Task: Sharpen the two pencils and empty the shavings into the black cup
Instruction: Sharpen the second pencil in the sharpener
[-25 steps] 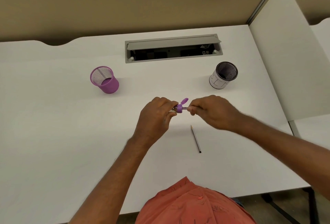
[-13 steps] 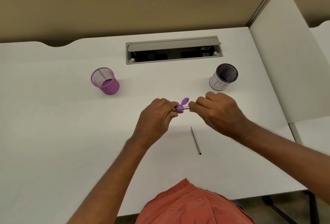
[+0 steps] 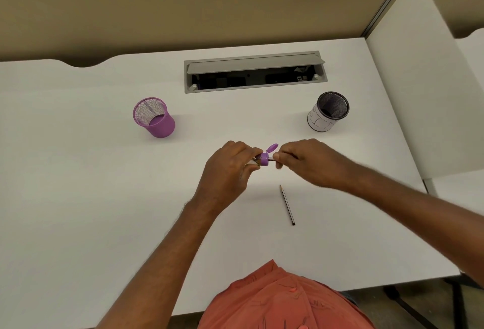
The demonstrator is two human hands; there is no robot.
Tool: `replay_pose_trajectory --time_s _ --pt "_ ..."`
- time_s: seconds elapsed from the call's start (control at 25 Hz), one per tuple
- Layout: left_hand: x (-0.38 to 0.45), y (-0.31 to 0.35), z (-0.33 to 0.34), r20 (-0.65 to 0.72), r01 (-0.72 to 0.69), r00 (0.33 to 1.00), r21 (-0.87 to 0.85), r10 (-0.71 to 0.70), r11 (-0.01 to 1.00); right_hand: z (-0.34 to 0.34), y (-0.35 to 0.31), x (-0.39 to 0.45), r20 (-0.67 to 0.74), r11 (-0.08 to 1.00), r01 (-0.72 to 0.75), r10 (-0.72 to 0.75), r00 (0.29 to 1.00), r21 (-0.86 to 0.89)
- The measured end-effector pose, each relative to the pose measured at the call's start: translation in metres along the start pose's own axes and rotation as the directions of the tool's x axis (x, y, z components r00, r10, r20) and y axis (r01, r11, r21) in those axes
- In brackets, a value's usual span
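White desk [image 3: 78, 197], tan partition behind, grey cable tray [image 3: 255, 71] open at the far edge. Purple cup [image 3: 154, 117] far left; black cup [image 3: 328, 112] far right, mesh, upright, well apart from my hands. My left hand [image 3: 230, 166] is closed round the sharpener [image 3: 263, 158], small purple thing with its lid flipped up, held over mid-desk. My right hand [image 3: 309, 162] pinches the pencil [image 3: 274, 160] just beside the sharpener mouth; only a sliver of shaft shows, rest hidden in the fist. Spare pencil [image 3: 287, 205] lies flat nearer the front edge, tip away from me, touching nothing. Handling call: pencils light, stiff, thin, lead snaps easily, so grip close to the sharpener and twist gently. Sharpener is light, smooth plastic, likely slippery; hold the body, not the hinged lid. Desk is smooth, so the spare could roll.
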State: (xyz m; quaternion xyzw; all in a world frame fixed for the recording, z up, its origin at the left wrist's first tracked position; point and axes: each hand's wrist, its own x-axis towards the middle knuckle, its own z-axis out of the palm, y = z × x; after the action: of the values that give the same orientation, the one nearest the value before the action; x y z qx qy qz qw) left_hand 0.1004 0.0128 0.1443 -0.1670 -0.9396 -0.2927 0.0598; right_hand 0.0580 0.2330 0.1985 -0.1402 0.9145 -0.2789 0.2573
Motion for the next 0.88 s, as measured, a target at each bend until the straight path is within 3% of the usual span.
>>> replay_pose_trajectory --time_s 0.08,0.16,0.24,0.32,0.44,0.56,0.64,0.72,0.88 --pt "0.000 -0.001 0.000 0.012 0.004 1.000 -0.013 -0.004 1.000 0.011 0.006 -0.008 -0.180 0.911 0.229 -0.303 0.936 -0.342" --pt "-0.001 0.000 0.001 0.040 0.020 0.999 -0.035 -0.018 0.999 0.018 0.021 -0.010 -0.189 0.658 0.331 -0.589 0.785 -0.676" --pt "-0.004 0.002 0.003 0.065 0.030 0.998 -0.055 -0.026 0.998 0.021 0.029 -0.009 -0.163 0.489 0.316 -0.713 0.682 -0.813" --pt "-0.008 0.003 0.006 0.068 0.030 0.997 -0.055 -0.026 0.998 0.022 0.030 -0.007 -0.150 0.490 0.338 -0.716 0.682 -0.804" --pt "-0.010 0.002 0.007 0.042 0.023 0.999 -0.037 -0.022 0.999 0.019 0.021 -0.007 -0.105 0.652 0.350 -0.553 0.827 -0.673" --pt "-0.010 0.001 0.009 0.017 -0.002 1.000 -0.013 0.002 1.000 0.007 0.004 -0.002 0.036 0.919 0.207 -0.207 0.978 -0.335" --pt "-0.011 0.000 0.008 -0.001 -0.016 1.000 -0.004 0.016 1.000 -0.003 -0.001 0.004 0.198 0.999 0.024 -0.031 0.980 0.035" --pt "-0.011 0.001 0.007 -0.028 -0.028 0.999 0.010 0.028 1.000 -0.011 0.001 0.009 0.357 0.938 -0.150 0.030 0.934 0.314" --pt "-0.009 0.002 0.004 -0.046 -0.023 0.999 0.008 0.024 1.000 -0.011 0.007 0.008 0.479 0.892 -0.243 0.033 0.877 0.382"
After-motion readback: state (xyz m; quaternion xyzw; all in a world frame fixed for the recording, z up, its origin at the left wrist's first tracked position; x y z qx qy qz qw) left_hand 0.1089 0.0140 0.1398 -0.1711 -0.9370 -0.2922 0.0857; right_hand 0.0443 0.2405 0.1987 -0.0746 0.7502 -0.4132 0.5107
